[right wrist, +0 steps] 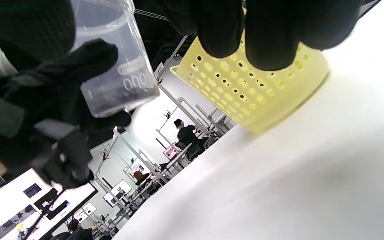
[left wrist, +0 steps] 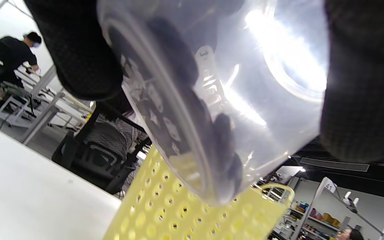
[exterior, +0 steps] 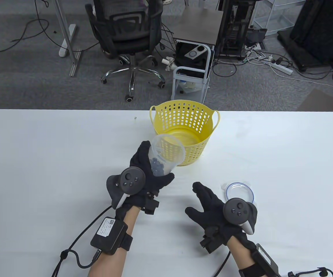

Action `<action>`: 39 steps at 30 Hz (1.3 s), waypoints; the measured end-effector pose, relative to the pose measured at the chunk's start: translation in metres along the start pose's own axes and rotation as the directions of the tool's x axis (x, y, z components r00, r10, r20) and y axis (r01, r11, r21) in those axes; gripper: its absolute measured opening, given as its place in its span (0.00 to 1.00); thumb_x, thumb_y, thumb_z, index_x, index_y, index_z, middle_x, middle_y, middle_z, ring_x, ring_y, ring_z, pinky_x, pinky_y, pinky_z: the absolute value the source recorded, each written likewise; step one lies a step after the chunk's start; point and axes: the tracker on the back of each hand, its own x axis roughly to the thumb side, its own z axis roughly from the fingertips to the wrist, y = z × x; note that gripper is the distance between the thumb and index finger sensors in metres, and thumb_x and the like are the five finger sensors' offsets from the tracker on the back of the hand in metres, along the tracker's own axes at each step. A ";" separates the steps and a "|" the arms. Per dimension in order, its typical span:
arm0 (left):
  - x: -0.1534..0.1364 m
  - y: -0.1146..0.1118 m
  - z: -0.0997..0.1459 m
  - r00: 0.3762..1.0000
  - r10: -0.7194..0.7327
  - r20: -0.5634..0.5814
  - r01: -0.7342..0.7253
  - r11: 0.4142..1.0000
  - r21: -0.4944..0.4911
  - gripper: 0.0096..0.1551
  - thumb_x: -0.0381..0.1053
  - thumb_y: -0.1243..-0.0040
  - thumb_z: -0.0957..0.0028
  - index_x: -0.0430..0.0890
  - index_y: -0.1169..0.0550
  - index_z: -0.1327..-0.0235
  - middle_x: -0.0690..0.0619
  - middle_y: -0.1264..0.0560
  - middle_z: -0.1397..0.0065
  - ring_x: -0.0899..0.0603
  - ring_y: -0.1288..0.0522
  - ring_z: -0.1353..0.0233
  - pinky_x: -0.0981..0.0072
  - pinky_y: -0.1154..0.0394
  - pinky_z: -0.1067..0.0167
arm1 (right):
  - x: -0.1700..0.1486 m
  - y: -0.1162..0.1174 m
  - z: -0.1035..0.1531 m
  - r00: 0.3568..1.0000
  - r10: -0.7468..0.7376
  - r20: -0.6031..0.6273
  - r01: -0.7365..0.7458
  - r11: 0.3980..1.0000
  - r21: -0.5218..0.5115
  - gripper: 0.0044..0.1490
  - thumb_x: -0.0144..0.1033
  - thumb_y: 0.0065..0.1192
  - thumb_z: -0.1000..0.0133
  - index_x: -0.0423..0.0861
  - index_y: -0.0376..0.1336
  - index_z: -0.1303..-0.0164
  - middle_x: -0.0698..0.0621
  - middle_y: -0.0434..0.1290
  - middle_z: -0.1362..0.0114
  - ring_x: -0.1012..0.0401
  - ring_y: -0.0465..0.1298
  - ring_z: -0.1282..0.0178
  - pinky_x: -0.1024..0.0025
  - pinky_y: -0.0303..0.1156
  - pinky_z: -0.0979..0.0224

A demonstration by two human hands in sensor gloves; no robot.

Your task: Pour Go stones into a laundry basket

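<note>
My left hand [exterior: 147,173] grips a clear plastic cup [exterior: 166,154] with several black Go stones [exterior: 157,167] at its bottom. It holds the cup above the table, tilted with its mouth toward the yellow perforated laundry basket [exterior: 185,129], just in front of the basket's near wall. The basket looks empty inside. The left wrist view shows the cup [left wrist: 218,100] close up with the stones [left wrist: 225,146] over the basket [left wrist: 192,213]. My right hand [exterior: 212,206] hovers open and empty over the table, right of the cup. The right wrist view shows the cup [right wrist: 118,66] and basket [right wrist: 252,90].
A clear round lid with a blue ring [exterior: 239,192] lies on the white table [exterior: 54,161] just right of my right hand. A tiny clear object [exterior: 135,118] lies near the table's far edge. An office chair [exterior: 129,37] and a cart [exterior: 192,69] stand beyond the table.
</note>
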 end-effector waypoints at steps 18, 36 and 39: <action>0.012 0.047 -0.099 0.963 -0.268 -0.012 0.268 0.963 0.034 0.82 0.72 0.07 0.81 0.63 0.52 0.23 0.61 0.42 0.13 0.37 0.30 0.19 0.39 0.21 0.37 | 0.005 0.009 -0.003 0.990 0.138 -0.002 -0.138 0.987 0.082 0.55 0.70 0.68 0.53 0.44 0.61 0.26 0.36 0.64 0.21 0.30 0.70 0.30 0.32 0.66 0.32; 0.031 0.040 -0.132 0.825 -0.565 0.024 0.564 0.825 0.039 0.81 0.67 0.04 0.83 0.71 0.50 0.25 0.70 0.43 0.14 0.42 0.34 0.15 0.40 0.25 0.32 | 0.007 0.011 -0.004 0.988 0.155 -0.004 -0.153 0.981 0.118 0.53 0.69 0.68 0.52 0.44 0.62 0.26 0.35 0.64 0.21 0.30 0.70 0.30 0.32 0.66 0.32; 0.033 0.039 -0.131 0.821 -0.570 0.029 0.568 0.821 0.055 0.81 0.65 0.03 0.83 0.72 0.50 0.25 0.71 0.43 0.14 0.43 0.35 0.15 0.40 0.26 0.31 | 0.006 0.012 -0.005 0.988 0.153 -0.005 -0.151 0.979 0.134 0.53 0.68 0.67 0.52 0.44 0.62 0.26 0.36 0.64 0.21 0.31 0.70 0.30 0.32 0.66 0.32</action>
